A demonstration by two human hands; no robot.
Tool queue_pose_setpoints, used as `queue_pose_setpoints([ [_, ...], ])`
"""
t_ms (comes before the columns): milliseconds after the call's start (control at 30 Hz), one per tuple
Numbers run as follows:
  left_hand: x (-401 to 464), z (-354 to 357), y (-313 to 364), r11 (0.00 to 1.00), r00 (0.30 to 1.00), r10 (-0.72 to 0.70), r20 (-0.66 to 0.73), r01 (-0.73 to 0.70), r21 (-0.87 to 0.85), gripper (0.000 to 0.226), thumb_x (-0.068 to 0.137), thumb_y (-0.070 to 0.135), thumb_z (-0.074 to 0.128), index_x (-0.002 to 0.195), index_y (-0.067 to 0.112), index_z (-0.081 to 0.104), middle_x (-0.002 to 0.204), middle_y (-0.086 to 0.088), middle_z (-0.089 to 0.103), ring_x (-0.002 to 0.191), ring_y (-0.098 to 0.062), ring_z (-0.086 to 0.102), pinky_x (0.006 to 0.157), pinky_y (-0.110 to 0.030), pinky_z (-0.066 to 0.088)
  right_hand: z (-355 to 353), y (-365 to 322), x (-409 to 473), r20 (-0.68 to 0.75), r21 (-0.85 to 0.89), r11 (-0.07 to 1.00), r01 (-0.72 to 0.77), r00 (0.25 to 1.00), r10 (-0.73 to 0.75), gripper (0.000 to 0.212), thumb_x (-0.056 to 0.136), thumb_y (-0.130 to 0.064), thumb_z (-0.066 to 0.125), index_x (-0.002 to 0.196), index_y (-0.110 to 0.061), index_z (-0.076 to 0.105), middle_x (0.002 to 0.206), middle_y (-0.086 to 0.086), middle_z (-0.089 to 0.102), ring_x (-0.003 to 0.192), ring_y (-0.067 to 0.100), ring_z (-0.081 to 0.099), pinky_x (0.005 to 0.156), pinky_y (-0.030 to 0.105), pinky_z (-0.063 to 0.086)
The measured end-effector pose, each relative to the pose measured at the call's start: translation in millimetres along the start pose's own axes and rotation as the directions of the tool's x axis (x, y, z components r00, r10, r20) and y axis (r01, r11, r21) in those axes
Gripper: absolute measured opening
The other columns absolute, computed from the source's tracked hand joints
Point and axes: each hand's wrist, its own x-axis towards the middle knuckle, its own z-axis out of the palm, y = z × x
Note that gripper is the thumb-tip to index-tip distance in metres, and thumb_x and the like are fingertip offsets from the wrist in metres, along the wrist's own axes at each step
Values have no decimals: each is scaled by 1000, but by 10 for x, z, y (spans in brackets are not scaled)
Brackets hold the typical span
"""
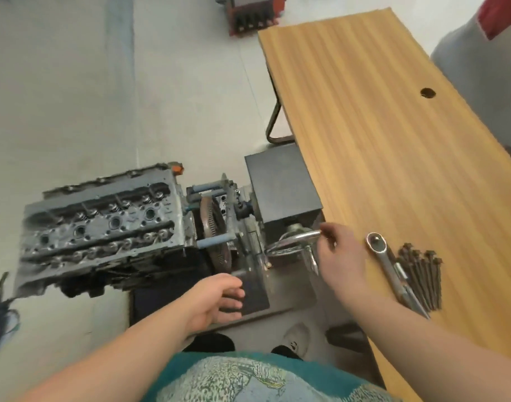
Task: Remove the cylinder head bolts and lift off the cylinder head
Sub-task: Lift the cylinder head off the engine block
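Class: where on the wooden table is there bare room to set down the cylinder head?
The wooden table is bare from the ratchet and bolts up past the cable hole to its far end. The near corner around them is crowded.

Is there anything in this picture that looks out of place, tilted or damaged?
Nothing looks damaged or spilled. The engine sits tilted on its stand, which seems intended, since the right hand is at the stand's crank handle. The bolts and ratchet lie together on the table.
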Motion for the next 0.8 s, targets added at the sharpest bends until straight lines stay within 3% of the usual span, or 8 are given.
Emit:
queue_pose_setpoints([
  [167,-41,-1078,-705,956,968,-145,-206,83,-281,13,100,9,67,112,4,67,83,-18,72,66,-30,61,66,-41,60,747,-918,-116,209,21,989,146,967,-147,24,102,-24,59,122,-36,66,103,-29,63,98,-15,58,86,13,43],
  [267,-1,-1712,-979,878,942,-230,-244,92,-469,9,99,8,68,107,2,67,81,-20,72,71,-33,61,71,-47,59,1205,-1395,-167,269,25,990,138,953,-139,26,101,-30,60,126,-36,65,110,-25,66,102,-8,60,94,24,49],
  [400,-30,-2771,-980,770,913,-218,-345,-57,-636,6,105,12,62,105,6,62,89,-16,64,72,-28,56,66,-45,53,1820,-1953,-129,283,-91,985,148,952,-117,44,98,-47,65,138,-32,60,128,-14,64,111,5,62,94,32,53],
  [500,-87,-3727,-748,772,850,-125,-512,-241,-588,11,107,18,58,110,8,61,90,-13,61,69,-23,53,64,-38,50,2161,-2251,-7,267,-373,901,220,956,-123,68,92,-76,50,137,-25,63,130,-3,68,120,22,61,98,45,54],
  [567,-143,-4283,-446,772,802,-41,-596,-353,-528,10,107,18,54,105,9,60,87,-11,57,63,-20,48,59,-35,43,2263,-2369,108,256,-664,690,287,955,-152,78,89,-87,29,115,-25,69,120,3,71,120,31,57,96,49,51],
  [633,-205,-4661,-90,784,769,67,-635,-435,-443,11,105,19,53,96,14,59,84,-9,55,60,-18,45,54,-33,40,2299,-2427,231,297,-794,525,306,949,-104,85,84,-94,14,95,-26,64,107,5,73,112,32,58,90,47,49],
  [733,-238,-4894,394,840,756,265,-599,-486,-242,17,104,29,53,95,16,60,88,-10,59,59,-18,47,52,-30,40,2315,-2452,334,372,-764,614,196,912,171,103,73,-100,17,101,-18,70,107,11,73,91,29,63,83,40,50],
  [800,-205,-4907,638,873,765,372,-525,-481,-82,27,108,40,51,105,15,61,91,-9,62,62,-18,51,52,-30,42,2337,-2475,369,383,-752,642,150,891,241,108,75,-98,23,114,-10,72,120,16,72,96,30,63,89,39,49],
])
